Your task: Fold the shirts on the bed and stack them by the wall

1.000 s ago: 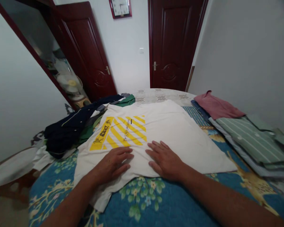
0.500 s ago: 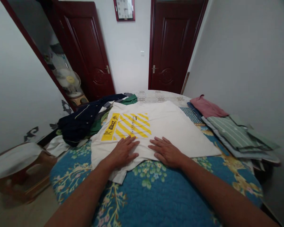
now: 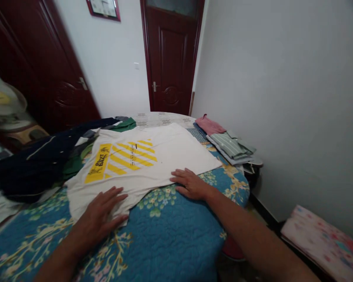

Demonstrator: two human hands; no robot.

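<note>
Quilted cover [image 3: 170, 235]: one, blue with floral sprays, draped over the table.
Panelled doors [image 3: 172, 55]: two, dark red, each with one lever handle.
White T-shirt [image 3: 176, 149]: one, spread mid-table on the cover, bearing one yellow diagonal-striped print.
Navy garment [image 3: 41, 164]: one, loosely heaped left of the T-shirt with a green garment [image 3: 126, 124].
Folded stack [image 3: 228, 143]: one, right of the T-shirt; at least four garments, one pink, one green-striped.
Hands: two, neither clamped. Left hand [image 3: 101, 209]: palm down over the near sleeve, thumb apart from fingers. Right hand [image 3: 191, 184]: flattened at the near edge, fingertips on the cloth.
Light switch [image 3: 136, 65]: one, white, between the doors.
</note>
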